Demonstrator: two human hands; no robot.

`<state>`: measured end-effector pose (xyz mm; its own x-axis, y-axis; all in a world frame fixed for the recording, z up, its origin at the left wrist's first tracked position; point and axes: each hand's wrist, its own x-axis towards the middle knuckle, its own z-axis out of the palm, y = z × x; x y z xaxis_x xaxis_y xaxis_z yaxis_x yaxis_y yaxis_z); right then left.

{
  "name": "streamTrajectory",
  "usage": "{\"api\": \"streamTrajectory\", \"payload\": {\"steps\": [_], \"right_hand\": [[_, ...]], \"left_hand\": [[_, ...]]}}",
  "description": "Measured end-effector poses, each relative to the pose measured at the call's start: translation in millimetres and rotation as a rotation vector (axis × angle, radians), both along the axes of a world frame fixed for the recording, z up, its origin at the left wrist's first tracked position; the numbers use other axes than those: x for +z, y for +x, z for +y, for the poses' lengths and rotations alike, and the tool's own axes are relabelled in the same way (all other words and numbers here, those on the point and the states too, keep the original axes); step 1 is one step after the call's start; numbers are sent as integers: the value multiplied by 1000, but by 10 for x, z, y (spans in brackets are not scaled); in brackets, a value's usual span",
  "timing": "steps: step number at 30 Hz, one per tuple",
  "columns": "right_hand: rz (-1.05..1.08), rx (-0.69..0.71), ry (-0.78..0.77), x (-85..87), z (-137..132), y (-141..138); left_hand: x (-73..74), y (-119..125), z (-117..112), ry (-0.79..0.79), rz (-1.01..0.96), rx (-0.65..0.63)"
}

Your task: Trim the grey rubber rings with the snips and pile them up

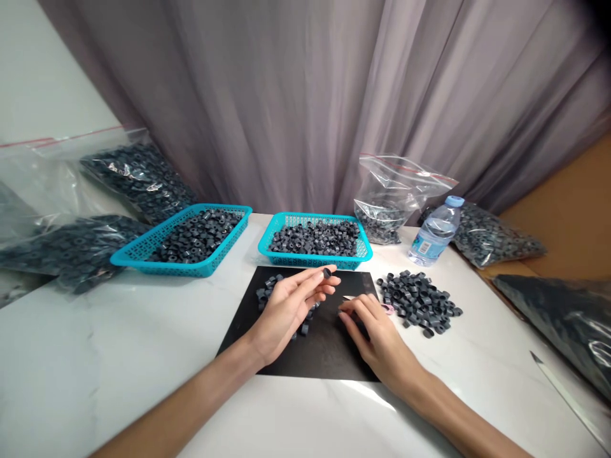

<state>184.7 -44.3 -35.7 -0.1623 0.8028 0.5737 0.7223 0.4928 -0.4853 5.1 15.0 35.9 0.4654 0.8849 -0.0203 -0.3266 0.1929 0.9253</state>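
Observation:
Above the black mat (315, 362), my left hand (284, 308) pinches a small dark grey plastic ring (327, 273) between thumb and fingertips. A pile of similar grey rings (268, 291) lies on the mat, partly covered by that hand. To the right, my right hand (377, 334) rests low over the mat with thumb and forefinger pressed together; what is between them is too small to make out. Just behind it a pale pointed tip (349, 297) and a pink piece (389, 310) show, the rest hidden by the hand. Beside it lies another pile of rings (420, 302).
Two turquoise baskets, one left (167, 270) and one central (315, 259), hold many rings. Clear bags of rings stand at left (138, 178) and behind (382, 219). A water bottle (434, 232) stands back right. A pointed blade-like strip (563, 391) lies at the right.

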Motion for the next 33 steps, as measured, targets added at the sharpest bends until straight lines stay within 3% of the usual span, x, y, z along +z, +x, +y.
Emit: {"api": "streamTrajectory", "payload": {"steps": [7, 13, 21, 33], "right_hand": [[-41, 30, -73, -43, 1, 11], [-109, 23, -38, -48, 7, 9], [-134, 46, -53, -16, -7, 6], [-131, 75, -52, -55, -11, 41]], "left_hand": [[-24, -7, 42, -16, -8, 15], [-61, -27, 100, -50, -11, 32], [18, -45, 98, -80, -34, 6], [17, -59, 74, 2, -31, -51]]}}
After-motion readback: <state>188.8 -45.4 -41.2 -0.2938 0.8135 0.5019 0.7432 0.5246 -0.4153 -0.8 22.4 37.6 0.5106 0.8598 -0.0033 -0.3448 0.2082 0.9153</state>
